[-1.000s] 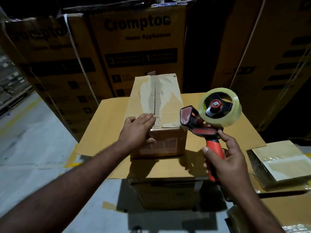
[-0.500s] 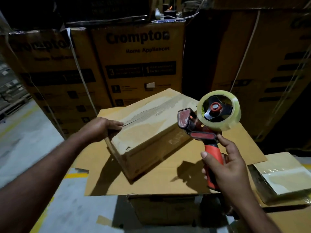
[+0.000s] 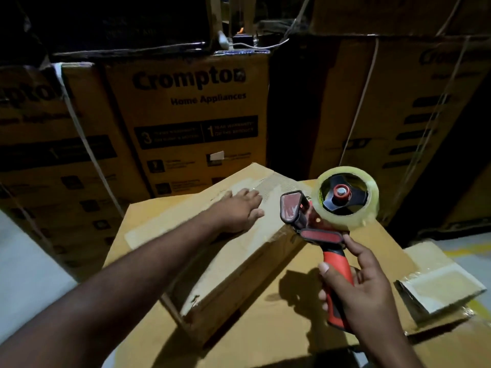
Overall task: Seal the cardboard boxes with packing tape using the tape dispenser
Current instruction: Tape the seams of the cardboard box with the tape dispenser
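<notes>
Left hand [image 3: 239, 211] lies flat, fingers straight, on the cardboard box [image 3: 239, 264]. Right hand [image 3: 365, 286] grips the tape dispenser [image 3: 322, 235], held clear. Fresh taping seems unstarted.

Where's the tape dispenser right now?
Head view, right of centre: the right hand grips the tape dispenser, beside the small box under the left hand.

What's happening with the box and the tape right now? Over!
Left hand open, flat on the small box. Right hand grips the tape dispenser, raised, not on the box. Nothing blocking the top.
</notes>
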`<state>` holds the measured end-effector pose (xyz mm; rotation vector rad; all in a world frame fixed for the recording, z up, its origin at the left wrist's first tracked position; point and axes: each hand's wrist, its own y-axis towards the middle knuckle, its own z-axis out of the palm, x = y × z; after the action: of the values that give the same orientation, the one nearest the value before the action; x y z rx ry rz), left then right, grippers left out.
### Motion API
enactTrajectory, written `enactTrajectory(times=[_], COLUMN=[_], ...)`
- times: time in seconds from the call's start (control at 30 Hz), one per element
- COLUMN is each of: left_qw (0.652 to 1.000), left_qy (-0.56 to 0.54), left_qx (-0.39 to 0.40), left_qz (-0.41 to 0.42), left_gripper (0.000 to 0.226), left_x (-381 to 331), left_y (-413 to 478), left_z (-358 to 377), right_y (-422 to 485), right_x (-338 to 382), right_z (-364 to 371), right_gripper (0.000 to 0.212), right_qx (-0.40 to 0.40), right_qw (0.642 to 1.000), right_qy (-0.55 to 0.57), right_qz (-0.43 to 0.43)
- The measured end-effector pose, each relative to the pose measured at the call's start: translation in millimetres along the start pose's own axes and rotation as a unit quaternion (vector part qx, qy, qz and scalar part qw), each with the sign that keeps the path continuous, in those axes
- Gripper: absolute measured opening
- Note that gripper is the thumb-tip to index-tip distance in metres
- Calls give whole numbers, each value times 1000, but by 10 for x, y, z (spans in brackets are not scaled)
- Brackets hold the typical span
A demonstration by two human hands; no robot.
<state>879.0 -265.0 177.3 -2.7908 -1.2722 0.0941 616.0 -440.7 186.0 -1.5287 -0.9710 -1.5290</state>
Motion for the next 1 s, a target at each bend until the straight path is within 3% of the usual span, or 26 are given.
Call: enactTrajectory(times=[0.1,0.3,0.5,1.0], left_qw=[999,997,994,994], left_qy=[-7,-26,-67,-76], left_qx=[12,43,-17,-2], left_qz=[43,50,83,76], left_gripper=[63,72,56,60], left_x=[-3,73,38,29], left_y=[411,1321,1736,1739], left_z=[-57,-150,-87,-110], right_y=[7,-24,-67,62], right_x=[24,9,63,365], right_z=[55,178,327,779], right_gripper=[66,65,64,60], right_qx=[-29,-89,-137,-100], right_qw=[999,994,987,992], right_qy=[17,38,43,63], right_qz=[17,56,68,51])
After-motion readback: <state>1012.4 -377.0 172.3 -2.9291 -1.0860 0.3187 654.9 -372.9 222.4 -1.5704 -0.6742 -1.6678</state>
